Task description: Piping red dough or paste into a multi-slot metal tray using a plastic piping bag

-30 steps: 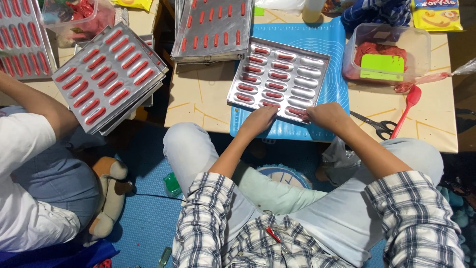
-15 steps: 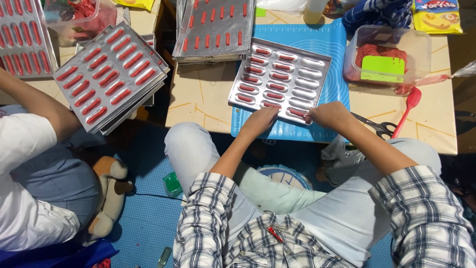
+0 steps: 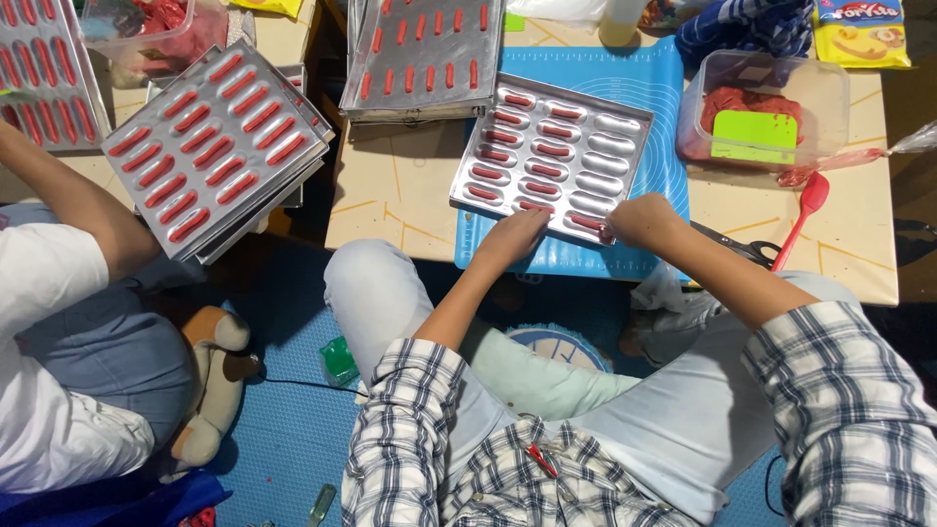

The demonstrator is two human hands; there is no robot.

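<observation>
A silver metal mould tray [image 3: 607, 164] with oblong cavities lies on a blue mat [image 3: 625, 73] on the low table; its left columns hold red paste and the right ones are bare. My left hand [image 3: 514, 235] lies flat on the tray's near edge, fingers stretched out together. At the tray's near right corner, my right hand [image 3: 644, 219] is curled over a red-filled cavity. What is inside its fingers is hidden.
Right of the mat stand a clear tub [image 3: 771, 83] of red paste with a green scraper [image 3: 753, 136], a red spatula [image 3: 806, 207] and scissors [image 3: 747, 246]. Filled trays are stacked at left [image 3: 220, 146] and behind [image 3: 425, 54]. Another person's arm [image 3: 73, 200] reaches in at left.
</observation>
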